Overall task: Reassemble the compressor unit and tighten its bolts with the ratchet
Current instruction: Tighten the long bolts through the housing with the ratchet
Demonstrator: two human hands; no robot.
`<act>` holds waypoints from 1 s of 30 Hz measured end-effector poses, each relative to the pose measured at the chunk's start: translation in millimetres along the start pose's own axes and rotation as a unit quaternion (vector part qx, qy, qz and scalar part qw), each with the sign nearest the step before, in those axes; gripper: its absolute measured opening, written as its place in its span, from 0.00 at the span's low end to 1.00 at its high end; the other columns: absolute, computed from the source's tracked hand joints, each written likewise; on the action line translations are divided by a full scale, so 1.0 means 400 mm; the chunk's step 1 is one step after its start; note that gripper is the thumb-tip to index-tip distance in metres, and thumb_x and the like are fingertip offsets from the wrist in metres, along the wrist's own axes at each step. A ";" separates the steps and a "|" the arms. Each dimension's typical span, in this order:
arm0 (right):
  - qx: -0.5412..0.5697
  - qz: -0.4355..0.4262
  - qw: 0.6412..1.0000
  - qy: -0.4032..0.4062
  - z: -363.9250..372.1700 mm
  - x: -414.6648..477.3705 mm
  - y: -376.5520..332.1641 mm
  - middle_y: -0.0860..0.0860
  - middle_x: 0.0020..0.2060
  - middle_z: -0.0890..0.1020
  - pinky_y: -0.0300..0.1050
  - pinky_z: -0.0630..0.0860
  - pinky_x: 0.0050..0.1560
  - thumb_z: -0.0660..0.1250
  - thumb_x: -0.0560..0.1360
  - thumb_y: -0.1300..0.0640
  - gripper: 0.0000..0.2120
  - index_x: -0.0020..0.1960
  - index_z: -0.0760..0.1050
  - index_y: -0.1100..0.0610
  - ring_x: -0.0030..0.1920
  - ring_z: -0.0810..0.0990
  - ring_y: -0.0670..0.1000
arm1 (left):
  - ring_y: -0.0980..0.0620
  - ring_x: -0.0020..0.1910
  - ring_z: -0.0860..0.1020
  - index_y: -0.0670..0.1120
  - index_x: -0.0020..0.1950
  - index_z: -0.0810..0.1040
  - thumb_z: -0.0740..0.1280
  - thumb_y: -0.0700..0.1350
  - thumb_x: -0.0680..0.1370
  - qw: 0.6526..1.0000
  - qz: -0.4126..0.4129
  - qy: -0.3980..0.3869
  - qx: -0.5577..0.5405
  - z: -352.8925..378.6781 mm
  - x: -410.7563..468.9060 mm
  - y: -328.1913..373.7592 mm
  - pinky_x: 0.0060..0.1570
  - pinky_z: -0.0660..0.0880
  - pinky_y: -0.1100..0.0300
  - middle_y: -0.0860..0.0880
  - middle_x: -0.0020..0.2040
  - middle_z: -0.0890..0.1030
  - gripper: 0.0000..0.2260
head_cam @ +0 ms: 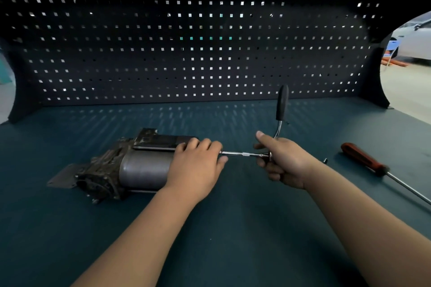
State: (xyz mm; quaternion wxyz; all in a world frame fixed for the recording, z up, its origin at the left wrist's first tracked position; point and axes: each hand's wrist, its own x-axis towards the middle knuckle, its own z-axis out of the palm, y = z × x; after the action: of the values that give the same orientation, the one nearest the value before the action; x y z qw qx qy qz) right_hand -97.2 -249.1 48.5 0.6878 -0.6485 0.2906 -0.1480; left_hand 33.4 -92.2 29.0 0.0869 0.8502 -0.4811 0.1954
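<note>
Both bare forearms reached forward from the bottom edge, converging toward the middle. The left hand (197,165) lay palm down, its fingers (205,144) curled over the top of what it pressed on and the thumb stretched out to the right. The right hand (283,161) was closed in a fist around a tool's head, thumb raised and pointing up and left, knuckles facing left, wrist slightly bent. The 2 hands sat near each other, not touching.
</note>
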 end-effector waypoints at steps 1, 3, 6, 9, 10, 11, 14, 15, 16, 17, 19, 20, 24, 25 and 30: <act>-0.039 -0.052 0.998 0.026 0.004 0.000 0.005 0.50 0.26 0.74 0.42 0.64 0.24 0.61 0.77 0.40 0.20 0.50 0.71 0.58 0.21 0.62 0.48 | 0.50 0.58 0.69 0.56 0.61 0.69 0.50 0.58 0.81 1.000 -0.006 0.003 0.004 0.001 0.002 0.001 0.57 0.63 0.53 0.56 0.57 0.75 0.15; -0.155 -0.180 0.966 0.100 0.008 -0.002 0.020 0.46 0.29 0.73 0.44 0.70 0.32 0.60 0.77 0.41 0.16 0.45 0.69 0.55 0.26 0.69 0.46 | 0.50 0.57 0.70 0.56 0.59 0.70 0.49 0.58 0.82 1.000 -0.023 0.006 -0.001 0.001 0.005 0.003 0.55 0.64 0.53 0.56 0.56 0.76 0.15; -0.293 -0.329 0.891 0.111 -0.016 -0.009 0.046 0.42 0.37 0.73 0.30 0.67 0.40 0.58 0.80 0.52 0.03 0.47 0.67 0.47 0.37 0.72 0.38 | 0.50 0.57 0.70 0.56 0.58 0.71 0.47 0.58 0.81 0.999 -0.037 -0.001 -0.002 -0.001 0.010 0.007 0.55 0.65 0.53 0.56 0.56 0.76 0.16; -0.429 -0.356 0.829 0.051 -0.064 -0.013 0.047 0.42 0.48 0.71 0.37 0.68 0.50 0.59 0.79 0.56 0.06 0.57 0.68 0.52 0.45 0.71 0.41 | 0.50 0.57 0.70 0.56 0.58 0.71 0.48 0.59 0.81 0.999 -0.040 -0.004 0.001 -0.001 0.012 0.008 0.56 0.65 0.53 0.56 0.56 0.76 0.16; -0.451 -0.363 0.814 0.041 -0.075 -0.017 0.043 0.43 0.50 0.71 0.41 0.69 0.52 0.60 0.79 0.58 0.08 0.58 0.69 0.55 0.47 0.72 0.44 | 0.50 0.58 0.70 0.55 0.58 0.71 0.48 0.59 0.81 0.999 -0.043 -0.003 0.002 0.000 0.013 0.007 0.56 0.65 0.53 0.56 0.56 0.76 0.16; -0.460 -0.376 0.804 0.032 -0.083 -0.021 0.038 0.45 0.51 0.71 0.44 0.70 0.52 0.61 0.79 0.60 0.09 0.59 0.71 0.57 0.48 0.73 0.46 | 0.50 0.58 0.70 0.55 0.58 0.71 0.48 0.59 0.81 0.999 -0.045 -0.003 0.003 0.001 0.014 0.007 0.56 0.64 0.53 0.56 0.56 0.76 0.16; -0.475 -0.425 0.771 -0.002 -0.090 -0.038 0.033 0.48 0.54 0.73 0.41 0.73 0.54 0.63 0.79 0.63 0.11 0.60 0.75 0.58 0.50 0.76 0.48 | 0.51 0.57 0.70 0.55 0.58 0.71 0.47 0.59 0.81 0.999 -0.047 0.001 -0.002 0.007 0.014 0.008 0.56 0.64 0.53 0.56 0.56 0.76 0.16; -0.488 -0.421 0.764 -0.008 -0.090 -0.042 0.038 0.48 0.57 0.73 0.41 0.74 0.54 0.63 0.79 0.63 0.13 0.62 0.76 0.57 0.51 0.77 0.48 | 0.51 0.57 0.70 0.56 0.58 0.71 0.47 0.59 0.81 0.999 -0.047 0.004 -0.003 0.008 0.013 0.008 0.56 0.64 0.53 0.56 0.56 0.76 0.16; -0.492 -0.403 0.772 -0.009 -0.089 -0.043 0.042 0.49 0.60 0.73 0.43 0.74 0.56 0.62 0.79 0.63 0.14 0.64 0.75 0.55 0.53 0.77 0.49 | 0.51 0.57 0.70 0.56 0.58 0.71 0.47 0.59 0.81 0.999 -0.048 0.012 -0.002 0.010 0.012 0.008 0.56 0.64 0.53 0.56 0.56 0.76 0.16; -0.486 -0.381 0.787 -0.012 -0.088 -0.042 0.049 0.49 0.62 0.72 0.46 0.75 0.57 0.62 0.80 0.63 0.15 0.65 0.75 0.55 0.56 0.77 0.51 | 0.51 0.56 0.70 0.56 0.58 0.72 0.48 0.59 0.81 0.999 -0.048 0.020 -0.001 0.011 0.011 0.007 0.55 0.64 0.54 0.57 0.55 0.76 0.16; -0.478 -0.401 0.781 0.009 -0.079 -0.043 0.068 0.47 0.61 0.73 0.41 0.73 0.59 0.63 0.79 0.63 0.16 0.67 0.74 0.55 0.56 0.76 0.47 | 0.51 0.55 0.71 0.57 0.58 0.72 0.49 0.59 0.81 0.999 -0.044 0.032 -0.004 0.013 0.008 0.005 0.54 0.64 0.54 0.57 0.55 0.76 0.15; -0.470 -0.422 0.774 0.026 -0.077 -0.040 0.080 0.46 0.59 0.73 0.37 0.72 0.58 0.64 0.78 0.64 0.17 0.66 0.74 0.56 0.54 0.76 0.43 | 0.52 0.55 0.71 0.57 0.58 0.73 0.50 0.58 0.81 0.998 -0.040 0.038 -0.007 0.014 0.006 0.003 0.54 0.64 0.55 0.57 0.55 0.76 0.15; -0.329 -0.408 0.851 0.039 -0.082 -0.031 0.106 0.45 0.52 0.82 0.38 0.74 0.56 0.69 0.75 0.63 0.15 0.61 0.76 0.53 0.52 0.80 0.43 | 0.50 0.55 0.72 0.56 0.62 0.74 0.58 0.55 0.80 0.997 -0.007 0.075 -0.029 0.012 -0.011 -0.003 0.55 0.65 0.54 0.56 0.56 0.77 0.13; -0.289 -0.386 0.876 0.034 -0.078 -0.032 0.107 0.44 0.52 0.83 0.38 0.75 0.57 0.69 0.75 0.63 0.15 0.59 0.76 0.49 0.52 0.81 0.44 | 0.49 0.56 0.72 0.56 0.64 0.74 0.59 0.54 0.80 0.996 0.002 0.079 -0.031 0.011 -0.017 -0.004 0.55 0.65 0.53 0.55 0.57 0.77 0.14; -0.111 -0.264 0.955 0.074 -0.045 -0.022 0.088 0.51 0.45 0.85 0.46 0.81 0.50 0.70 0.74 0.67 0.13 0.47 0.81 0.49 0.42 0.84 0.51 | 0.50 0.61 0.69 0.56 0.69 0.70 0.56 0.55 0.80 0.998 0.004 0.051 -0.022 0.012 -0.020 -0.010 0.59 0.62 0.54 0.56 0.62 0.75 0.17</act>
State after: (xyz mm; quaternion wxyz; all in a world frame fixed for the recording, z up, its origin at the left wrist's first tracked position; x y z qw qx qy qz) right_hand -120.9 -254.3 16.2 0.5241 -0.7617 0.1736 -0.3391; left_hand 34.4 -85.6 21.5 0.1296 0.8349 -0.4838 0.2283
